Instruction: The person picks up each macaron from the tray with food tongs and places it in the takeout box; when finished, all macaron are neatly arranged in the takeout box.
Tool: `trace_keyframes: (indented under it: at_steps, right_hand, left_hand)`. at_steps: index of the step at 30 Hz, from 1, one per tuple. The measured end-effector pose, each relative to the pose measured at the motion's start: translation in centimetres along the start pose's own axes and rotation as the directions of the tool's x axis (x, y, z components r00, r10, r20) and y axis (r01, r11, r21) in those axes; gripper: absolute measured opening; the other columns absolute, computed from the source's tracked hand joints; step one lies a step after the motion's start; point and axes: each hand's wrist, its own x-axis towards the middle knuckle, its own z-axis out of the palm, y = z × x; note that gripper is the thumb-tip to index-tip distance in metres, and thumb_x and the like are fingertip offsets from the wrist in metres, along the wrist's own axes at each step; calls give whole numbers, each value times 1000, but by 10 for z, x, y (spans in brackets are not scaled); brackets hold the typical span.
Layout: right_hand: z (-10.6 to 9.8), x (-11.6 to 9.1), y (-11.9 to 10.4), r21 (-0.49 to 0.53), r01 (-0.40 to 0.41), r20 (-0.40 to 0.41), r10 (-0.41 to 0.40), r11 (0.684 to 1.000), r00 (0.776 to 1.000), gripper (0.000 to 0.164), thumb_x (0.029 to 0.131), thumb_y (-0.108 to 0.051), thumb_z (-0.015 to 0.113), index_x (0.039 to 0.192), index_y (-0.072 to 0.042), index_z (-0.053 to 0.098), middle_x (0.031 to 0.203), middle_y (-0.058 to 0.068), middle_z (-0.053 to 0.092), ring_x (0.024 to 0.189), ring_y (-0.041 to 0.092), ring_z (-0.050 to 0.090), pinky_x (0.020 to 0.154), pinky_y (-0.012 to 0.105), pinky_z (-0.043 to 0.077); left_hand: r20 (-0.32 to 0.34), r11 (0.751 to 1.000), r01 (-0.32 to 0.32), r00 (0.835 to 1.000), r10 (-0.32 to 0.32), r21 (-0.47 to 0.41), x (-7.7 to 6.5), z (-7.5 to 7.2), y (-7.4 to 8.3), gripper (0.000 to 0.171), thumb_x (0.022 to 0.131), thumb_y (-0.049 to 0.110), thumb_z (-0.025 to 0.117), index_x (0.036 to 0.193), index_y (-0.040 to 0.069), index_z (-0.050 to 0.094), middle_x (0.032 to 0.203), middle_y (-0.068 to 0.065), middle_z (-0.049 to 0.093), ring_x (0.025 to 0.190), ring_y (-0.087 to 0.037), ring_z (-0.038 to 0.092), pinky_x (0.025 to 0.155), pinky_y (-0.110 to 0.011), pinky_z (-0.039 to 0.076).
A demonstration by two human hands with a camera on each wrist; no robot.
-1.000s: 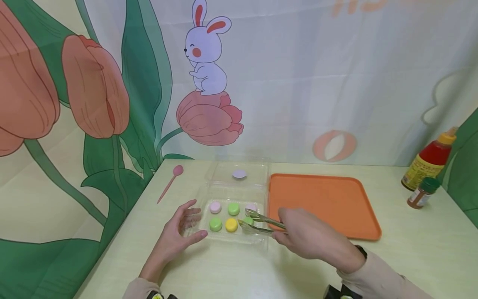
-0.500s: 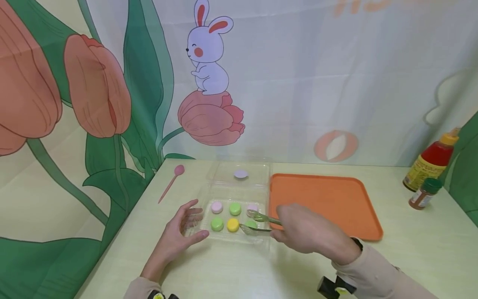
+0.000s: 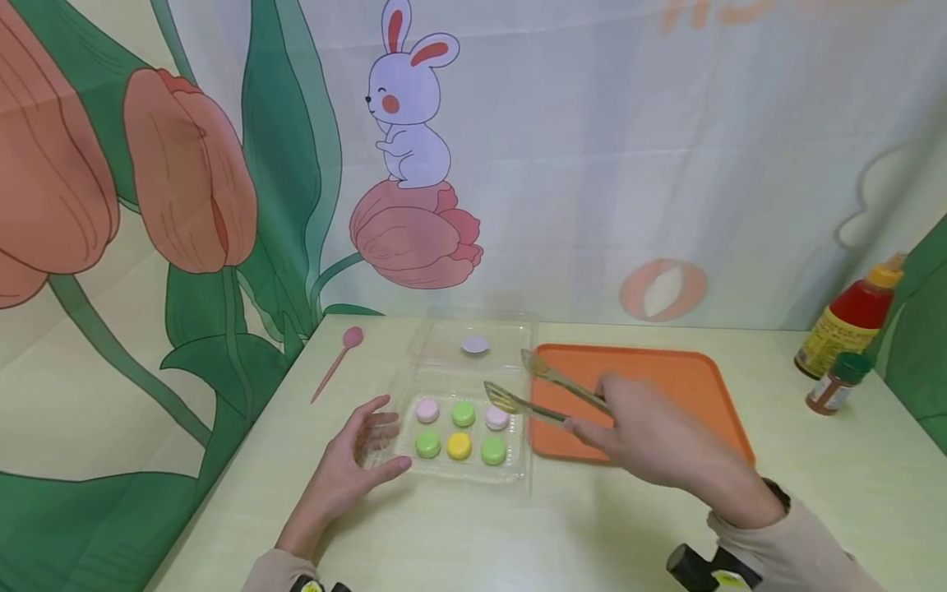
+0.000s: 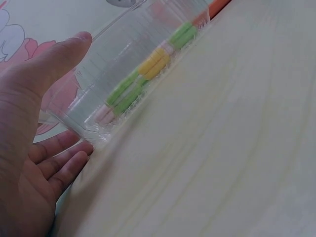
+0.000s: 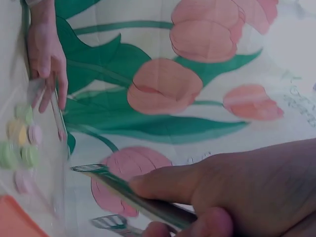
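Note:
My right hand [image 3: 658, 432] holds metal tongs [image 3: 543, 409], their tips spread apart with nothing between them, above the right side of a clear plastic box [image 3: 518, 481]. In the box lie several macarons in two rows: pink, green and pink [image 3: 496, 418] at the back, green, yellow [image 3: 459, 446] and green [image 3: 493, 450] at the front. The box's lid [image 3: 432, 345] stands open behind, with a pale purple oval on it. Beside the box's left wall is my left hand [image 3: 348, 464], fingers extended around its corner; in the left wrist view the fingertips [image 4: 84, 148] lie at the wall.
An orange tray [image 3: 666, 378] sits right of the box, partly beneath the tongs and right hand. At the back left lies a pink spoon [image 3: 336, 362]. A red sauce bottle [image 3: 851, 316] and a green-capped jar [image 3: 838, 382] stand at the far right.
The tongs have risen away from the front right green macaron, moving back and right, and their tips have spread wider. That macaron sits in the box. My left hand has stayed in place.

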Motion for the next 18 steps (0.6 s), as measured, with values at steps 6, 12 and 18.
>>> trace_keyframes:
  at_steps: [6,12,18]
  right_hand:
    - [-19,-6,37,24,-63,-192,67,998,979,71,111,-50,67,141,12,51,84,12,66,59,20,57,50,36,48]
    - [-26,-14,80,47,-168,-381,173,985,908,88,111,-61,60,151,15,42,86,17,67,62,24,60,52,39,47]
    - [-31,-31,131,65,-248,-488,248,966,837,92,109,-61,63,148,20,44,94,29,71,77,35,69,54,38,50]
  left_hand:
    - [1,1000,-1,1000,1,8,1,-1,1,99,91,29,96,171,25,38,158,-8,63,139,-29,66,122,-60,47]
    - [-5,1000,-8,1000,8,19,2,-1,-1,98,91,29,96,171,26,39,158,-7,64,138,-28,67,122,-58,48]
    - [1,1000,-8,1000,8,8,2,1,-2,98,91,30,96,170,26,39,157,-8,64,138,-29,67,122,-59,48]
